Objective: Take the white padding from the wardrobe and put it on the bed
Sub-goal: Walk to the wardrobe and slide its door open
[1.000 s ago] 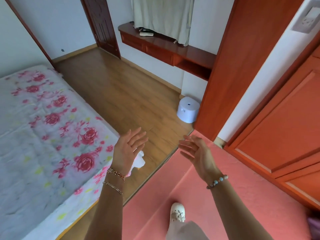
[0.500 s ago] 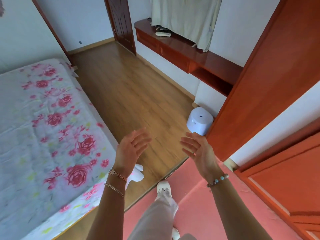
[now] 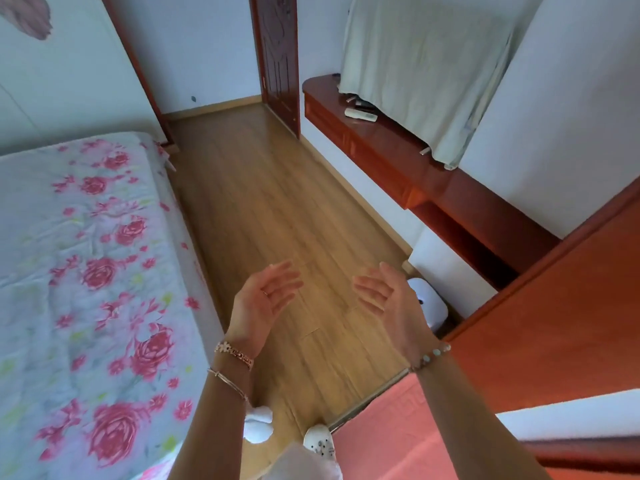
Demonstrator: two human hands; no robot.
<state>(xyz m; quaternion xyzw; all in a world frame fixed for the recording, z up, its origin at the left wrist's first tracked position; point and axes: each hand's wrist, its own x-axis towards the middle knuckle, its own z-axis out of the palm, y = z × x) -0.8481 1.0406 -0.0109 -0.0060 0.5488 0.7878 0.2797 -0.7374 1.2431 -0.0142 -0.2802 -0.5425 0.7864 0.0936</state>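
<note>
I hold my left hand (image 3: pixel 265 299) and right hand (image 3: pixel 389 297) spread and empty, the bed (image 3: pixel 86 254) left of them; with no padding in view, I risk grabbing the wrong thing.

The bed (image 3: pixel 86 271) takes up the whole left side of the room, running from the near edge back to the far wall. It's covered with a pale whitish sheet printed with pink and red roses plus little yellow-green bits, a bit wrinkled but lying flat, and nothing is sitting on top of it. Its right edge runs along the wooden floor. On the right there's a big reddish-orange wooden panel (image 3: pixel 561 327), maybe the wardrobe's side or door, can't really tell which. The white padding isn't anywhere I can make out for sure; a small white lump (image 3: pixel 258 424) sits on the floor just off the bed's near corner, unclear what it is.
</note>
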